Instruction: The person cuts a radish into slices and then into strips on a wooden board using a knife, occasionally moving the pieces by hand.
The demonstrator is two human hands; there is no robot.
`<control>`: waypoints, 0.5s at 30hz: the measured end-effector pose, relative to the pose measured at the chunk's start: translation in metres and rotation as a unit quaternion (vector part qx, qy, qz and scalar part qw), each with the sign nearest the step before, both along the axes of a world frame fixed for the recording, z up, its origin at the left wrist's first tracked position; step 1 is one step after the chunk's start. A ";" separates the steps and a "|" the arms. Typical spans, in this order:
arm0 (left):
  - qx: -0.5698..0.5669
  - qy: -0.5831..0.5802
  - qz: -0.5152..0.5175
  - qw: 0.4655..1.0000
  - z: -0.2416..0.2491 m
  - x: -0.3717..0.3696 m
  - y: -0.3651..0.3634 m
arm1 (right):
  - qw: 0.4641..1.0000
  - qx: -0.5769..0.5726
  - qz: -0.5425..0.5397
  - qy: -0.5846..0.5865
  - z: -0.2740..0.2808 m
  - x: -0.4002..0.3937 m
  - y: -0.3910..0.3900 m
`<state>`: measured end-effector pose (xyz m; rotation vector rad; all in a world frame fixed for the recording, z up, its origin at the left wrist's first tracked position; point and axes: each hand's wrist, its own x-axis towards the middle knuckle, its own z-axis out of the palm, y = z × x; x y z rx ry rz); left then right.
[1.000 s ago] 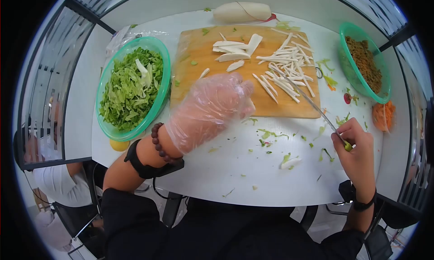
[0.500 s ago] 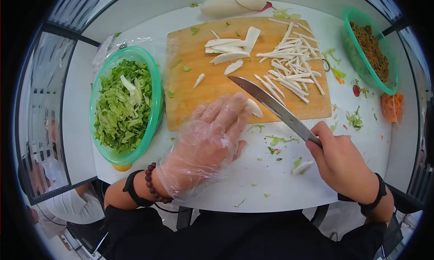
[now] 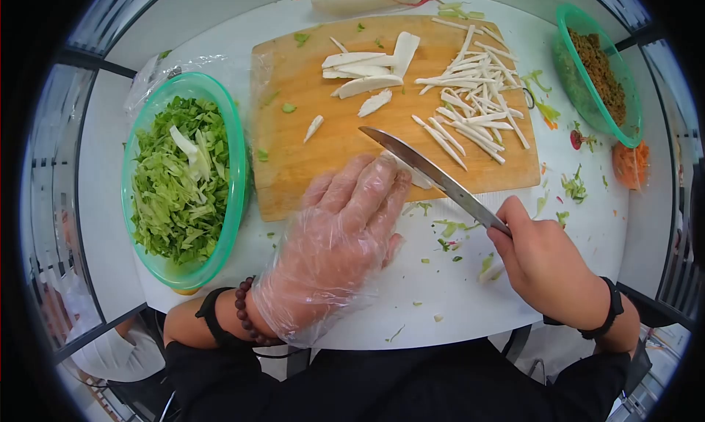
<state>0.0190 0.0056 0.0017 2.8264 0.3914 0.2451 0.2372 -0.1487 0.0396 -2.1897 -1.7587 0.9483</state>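
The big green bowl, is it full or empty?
Full. The big green bowl is heaped with chopped lettuce nearly to its rim.

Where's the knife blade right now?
In the head view, the knife is in the right hand, with its blade angled up-left over the near edge of the cutting board, just above the gloved left hand's fingertips.

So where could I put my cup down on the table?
Bare table left of the salad bowl, and the near edge between the left hand and right hand. The board and its right side are crowded with scraps.
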 end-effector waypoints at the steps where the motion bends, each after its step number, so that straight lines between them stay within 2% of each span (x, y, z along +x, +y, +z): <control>1: -0.005 -0.001 0.002 1.000 -0.001 0.000 0.000 | 1.000 -0.004 0.004 -0.017 0.000 -0.001 0.000; 9: -0.023 0.029 -0.005 0.999 0.002 -0.002 -0.001 | 0.984 -0.041 0.068 -0.157 0.001 -0.014 -0.004; 12: -0.012 0.045 -0.009 0.999 0.005 0.000 -0.001 | 0.978 -0.033 0.127 -0.159 0.006 -0.012 0.005; 15: -0.012 0.049 -0.008 0.999 0.007 0.001 -0.002 | 0.980 -0.029 0.129 -0.151 0.005 -0.008 0.023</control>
